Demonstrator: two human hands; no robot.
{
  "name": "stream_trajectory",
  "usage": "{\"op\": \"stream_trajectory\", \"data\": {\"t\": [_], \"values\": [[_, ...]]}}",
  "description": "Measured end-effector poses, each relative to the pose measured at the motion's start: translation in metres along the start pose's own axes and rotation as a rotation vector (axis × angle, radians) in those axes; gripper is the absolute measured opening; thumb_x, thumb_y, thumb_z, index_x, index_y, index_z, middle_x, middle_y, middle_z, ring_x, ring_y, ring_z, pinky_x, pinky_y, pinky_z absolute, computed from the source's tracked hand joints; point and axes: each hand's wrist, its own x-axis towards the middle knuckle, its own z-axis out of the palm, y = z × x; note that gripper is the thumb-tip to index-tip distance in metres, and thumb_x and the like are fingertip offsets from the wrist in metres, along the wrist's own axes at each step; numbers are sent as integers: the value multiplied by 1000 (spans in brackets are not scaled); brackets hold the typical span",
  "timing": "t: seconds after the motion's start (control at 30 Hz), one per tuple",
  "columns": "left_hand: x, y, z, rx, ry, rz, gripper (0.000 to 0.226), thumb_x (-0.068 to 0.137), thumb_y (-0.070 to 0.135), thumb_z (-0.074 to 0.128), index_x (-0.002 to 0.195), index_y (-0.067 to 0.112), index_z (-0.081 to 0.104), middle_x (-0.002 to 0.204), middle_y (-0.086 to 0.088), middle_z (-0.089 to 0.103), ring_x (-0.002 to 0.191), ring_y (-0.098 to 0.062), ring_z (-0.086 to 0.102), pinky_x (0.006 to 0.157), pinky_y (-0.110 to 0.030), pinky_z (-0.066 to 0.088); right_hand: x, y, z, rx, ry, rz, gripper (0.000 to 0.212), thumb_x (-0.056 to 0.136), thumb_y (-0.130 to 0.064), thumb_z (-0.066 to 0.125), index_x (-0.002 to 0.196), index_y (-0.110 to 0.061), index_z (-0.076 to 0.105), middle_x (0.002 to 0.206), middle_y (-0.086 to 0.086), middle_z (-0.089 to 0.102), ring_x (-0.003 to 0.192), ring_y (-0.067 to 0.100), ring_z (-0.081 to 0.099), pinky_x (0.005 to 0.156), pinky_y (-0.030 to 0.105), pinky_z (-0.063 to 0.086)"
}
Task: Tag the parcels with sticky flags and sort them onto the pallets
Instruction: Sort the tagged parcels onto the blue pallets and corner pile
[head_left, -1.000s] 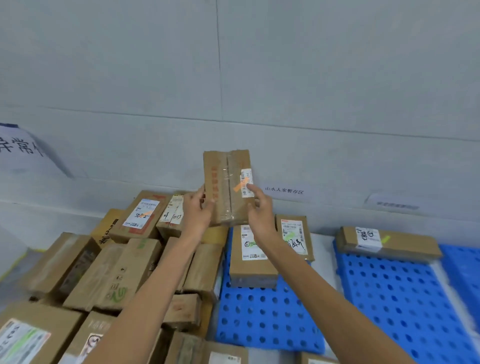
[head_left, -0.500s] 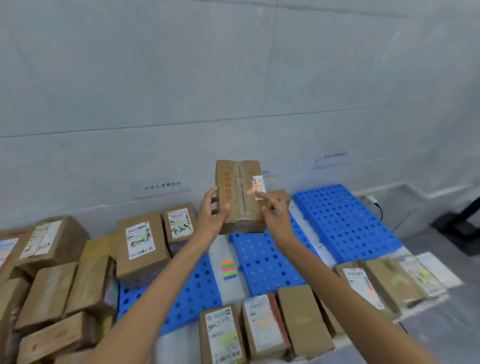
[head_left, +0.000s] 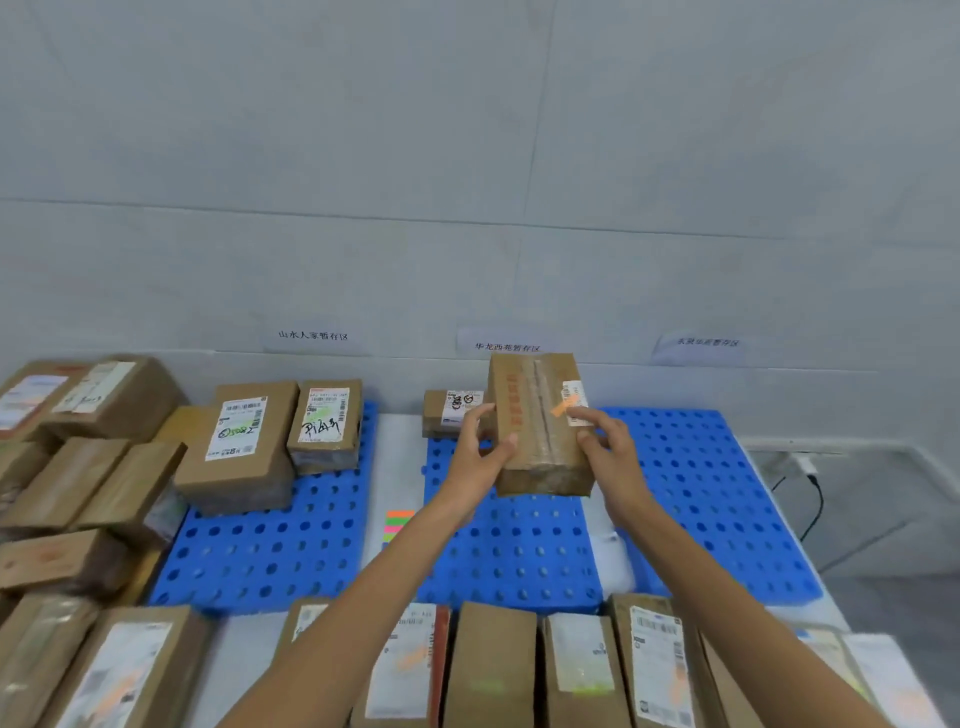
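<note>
The left hand (head_left: 480, 457) and right hand (head_left: 610, 460) grip the brown taped cardboard parcel (head_left: 535, 447), which already bears an orange sticky flag (head_left: 564, 405), above the middle blue perforated plastic pallet (head_left: 519, 551) at 12 o'clock, so placing it remains, and the piled brown cardboard boxes (head_left: 67, 483) at 9 o'clock probably still await sorting.

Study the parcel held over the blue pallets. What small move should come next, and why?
Probably lower the parcel onto the middle pallet right below it. The left hand and right hand both hold it in the air, an orange flag already sits on it, and bare blue pallet shows underneath, in front of the one small parcel at the back.
</note>
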Motion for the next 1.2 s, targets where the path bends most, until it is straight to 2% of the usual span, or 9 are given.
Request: {"op": "stream_trajectory", "data": {"t": [0.17, 0.3, 0.43, 0.57, 0.77, 0.87, 1.0, 1.13, 1.2], "values": [[15, -12, 29, 23, -39, -6, 57, 95, 19, 54, 142, 36, 27, 137, 8, 41, 124, -8, 43, 77, -16, 52, 12, 22, -24, 22, -87, -2, 34, 97, -6, 43, 115, -28, 62, 131, -2, 48, 116, 5, 47, 89, 20, 47], [44, -21, 59, 209, -150, -7, 47, 98, 14, 48, 140, 32, 37, 147, 9, 35, 133, -9, 33, 104, -32, 42, 24, 46, -48, 29, -27, 70, 36, 95, -5, 43, 110, -30, 64, 126, -6, 55, 117, 17, 52, 95, 46, 48], [71, -30, 111, 256, -243, -85, 40, 97, 6, 45, 130, 29, 46, 137, 3, 45, 111, -8, 48, 75, -14, 49, 45, 71, -94, 19, 60, 182, 37, 93, -2, 42, 104, -29, 65, 121, 0, 60, 103, 25, 60, 89, 49, 51], [103, -48, 167, 281, -264, -192, 38, 98, 5, 44, 131, 25, 47, 123, 8, 43, 102, -5, 47, 71, -16, 50, 75, 110, -140, -3, 93, 294, 39, 94, 1, 40, 103, -29, 64, 106, 5, 63, 95, 41, 56, 81, 51, 53], [167, -83, 236, 298, -214, -318, 38, 95, 5, 44, 128, 22, 50, 121, 6, 50, 105, -18, 57, 91, -36, 52, 146, 177, -182, -110, -9, 407, 47, 93, 8, 32, 114, -25, 58, 107, 7, 57, 83, 16, 55, 64, 22, 49], [193, -103, 254, 382, -217, -335, 43, 95, 8, 43, 136, 22, 45, 131, 1, 51, 115, -20, 55, 85, -27, 50, 175, 202, -186, -176, -84, 419, 53, 91, 11, 30, 117, -28, 53, 117, 5, 54, 85, 14, 52, 63, 18, 45], [208, -119, 263, 447, -225, -344, 50, 95, 0, 40, 142, 15, 38, 147, 1, 36, 132, -16, 39, 100, -19, 38, 191, 220, -183, -222, -154, 418, 64, 85, 20, 27, 130, -21, 46, 118, 12, 53, 78, 23, 53, 57, 16, 46], [220, -114, 262, 485, -238, -315, 54, 94, -6, 38, 144, 12, 34, 149, -2, 33, 136, -17, 34, 93, -9, 28, 201, 219, -177, -175, -145, 365, 61, 85, 21, 28, 130, -16, 47, 127, 11, 48, 84, 12, 49, 66, 8, 45], [222, -104, 262, 472, -219, -308, 47, 95, -1, 42, 141, 10, 38, 144, -2, 40, 131, -17, 38, 91, -13, 30, 205, 212, -179, -173, -133, 340, 53, 88, 18, 32, 132, -10, 47, 134, 14, 46, 101, 18, 50, 82, 15, 44]]}}
